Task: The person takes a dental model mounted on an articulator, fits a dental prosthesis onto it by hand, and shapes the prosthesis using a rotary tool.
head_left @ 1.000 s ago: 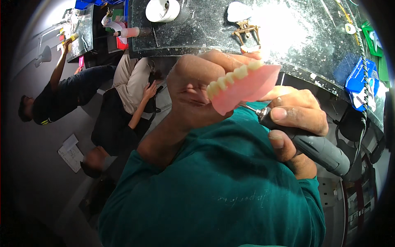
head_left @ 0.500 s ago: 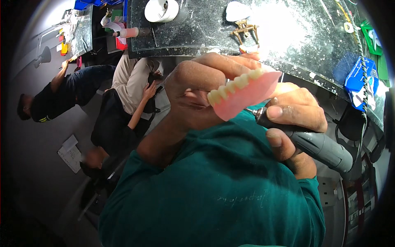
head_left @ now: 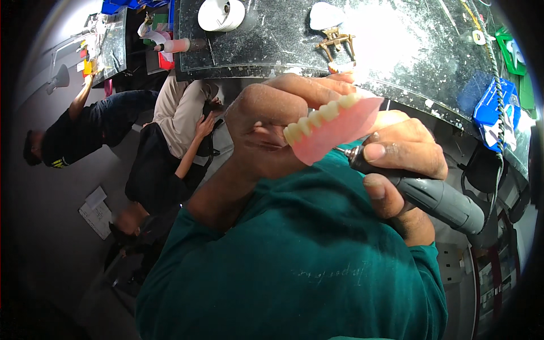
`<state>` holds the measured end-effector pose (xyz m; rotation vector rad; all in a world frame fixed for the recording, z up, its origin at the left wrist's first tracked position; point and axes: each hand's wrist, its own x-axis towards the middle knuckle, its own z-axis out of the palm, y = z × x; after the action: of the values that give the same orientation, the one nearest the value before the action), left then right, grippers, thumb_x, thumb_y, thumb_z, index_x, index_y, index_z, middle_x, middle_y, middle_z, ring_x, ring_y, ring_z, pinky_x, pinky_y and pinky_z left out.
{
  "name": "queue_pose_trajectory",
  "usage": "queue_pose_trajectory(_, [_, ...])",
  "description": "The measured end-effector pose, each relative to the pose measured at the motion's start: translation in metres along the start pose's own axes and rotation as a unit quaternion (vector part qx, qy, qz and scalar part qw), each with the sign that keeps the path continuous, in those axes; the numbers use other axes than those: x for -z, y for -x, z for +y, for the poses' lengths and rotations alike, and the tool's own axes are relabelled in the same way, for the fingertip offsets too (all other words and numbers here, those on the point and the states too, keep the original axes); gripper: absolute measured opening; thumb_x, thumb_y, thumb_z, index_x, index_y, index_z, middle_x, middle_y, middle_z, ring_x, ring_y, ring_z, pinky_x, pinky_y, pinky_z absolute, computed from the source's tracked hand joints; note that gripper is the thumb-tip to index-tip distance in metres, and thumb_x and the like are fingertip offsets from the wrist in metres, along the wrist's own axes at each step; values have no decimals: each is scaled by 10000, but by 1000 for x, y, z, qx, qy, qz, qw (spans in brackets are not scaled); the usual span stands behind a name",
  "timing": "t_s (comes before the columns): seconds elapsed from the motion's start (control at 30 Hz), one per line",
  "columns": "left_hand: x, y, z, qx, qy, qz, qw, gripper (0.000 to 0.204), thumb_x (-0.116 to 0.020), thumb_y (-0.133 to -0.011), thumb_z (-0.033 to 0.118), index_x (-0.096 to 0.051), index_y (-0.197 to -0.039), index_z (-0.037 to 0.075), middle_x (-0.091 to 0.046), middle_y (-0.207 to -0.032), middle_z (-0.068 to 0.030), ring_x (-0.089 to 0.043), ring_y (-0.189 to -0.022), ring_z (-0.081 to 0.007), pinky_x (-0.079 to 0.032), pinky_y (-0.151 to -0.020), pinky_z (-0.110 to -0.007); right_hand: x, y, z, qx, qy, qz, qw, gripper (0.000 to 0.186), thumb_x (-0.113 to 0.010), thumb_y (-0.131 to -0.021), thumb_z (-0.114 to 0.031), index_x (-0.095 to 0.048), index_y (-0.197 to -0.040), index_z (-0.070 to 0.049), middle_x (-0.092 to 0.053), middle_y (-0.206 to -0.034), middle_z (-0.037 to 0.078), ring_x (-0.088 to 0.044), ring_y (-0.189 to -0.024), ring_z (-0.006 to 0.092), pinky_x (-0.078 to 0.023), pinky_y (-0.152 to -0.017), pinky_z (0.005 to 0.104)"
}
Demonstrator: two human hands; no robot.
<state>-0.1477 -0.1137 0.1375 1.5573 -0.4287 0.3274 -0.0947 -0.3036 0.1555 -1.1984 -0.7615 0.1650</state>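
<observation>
A denture [head_left: 334,131] with a pink base and a row of cream teeth is tilted up in front of my chest. My left hand [head_left: 269,116] is closed on it from the left and behind, the teeth facing up and left. In my right hand [head_left: 405,156], fingers and thumb wrap round a dark grey rotary handpiece [head_left: 439,199]. Its thin metal bur points left at the denture's lower edge. The bur's tip is partly hidden behind the pink base, so I cannot tell whether it touches.
Beyond my hands lies a dusty, dark workbench [head_left: 266,42], brightly lit at right. On it stand a white round container [head_left: 221,16], a brass articulator [head_left: 335,44] and a pink-filled bottle [head_left: 174,45]. A blue bin [head_left: 498,107] and twisted cord [head_left: 501,96] are at right. Two people sit at left.
The denture and both hands have shifted very slightly left, the denture turning a little. Both grips stay the same. At far left, a person's arm has moved up slightly.
</observation>
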Motion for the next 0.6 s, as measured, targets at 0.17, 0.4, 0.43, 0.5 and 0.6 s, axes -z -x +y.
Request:
queue_pose_trajectory(0.17, [-3, -1, 0, -13, 12, 20, 1000, 307, -729, -781, 10, -489, -970, 37, -623, -1047, -242, -644, -992, -318, -440, -983, -523, -6, 1, -5, -26, -11, 36, 999, 279, -710, -823, -239, -582, -966, -36, -605, -832, 100, -596, -833, 245, -488, -742, 360])
queue_pose_trajectory(0.4, [0, -1, 1, -12, 16, 24, 1000, 291, -722, -798, 36, -484, -965, 25, -618, -1050, -257, -636, -1010, -337, -449, -974, -517, -5, 1, 9, 25, -34, 81, 996, 260, -778, -682, -64, -657, -909, -35, -684, -846, 90, -638, -839, 258, -517, -840, 417])
queue_pose_trajectory(0.43, [2, -1, 2, -4, 11, 14, 1000, 289, -720, -800, 37, -485, -967, 23, -615, -1054, -257, -634, -1013, -338, -448, -976, -517, -4, 4, 14, 40, 6, 37, 998, 297, -703, -835, -306, -581, -979, -77, -587, -788, 68, -521, -864, 229, -454, -830, 435])
queue_pose_trajectory(0.5, [3, -2, 2, 3, 7, 4, 1000, 287, -717, -802, 38, -485, -970, 21, -613, -1058, -258, -632, -1017, -340, -447, -977, -516, 4, 3, 6, 18, 7, 14, 1000, 301, -698, -837, -325, -581, -978, -86, -587, -787, 64, -521, -872, 231, -435, -877, 462])
queue_pose_trajectory(0.6, [3, -3, -4, -16, 56, 4, 998, 301, -722, -795, 30, -485, -981, 19, -609, -1064, -259, -631, -1017, -337, -441, -985, -517, 5, 1, 5, 6, 17, -10, 1000, 300, -691, -840, -347, -584, -977, -104, -592, -782, 55, -521, -886, 235, -384, -960, 520])
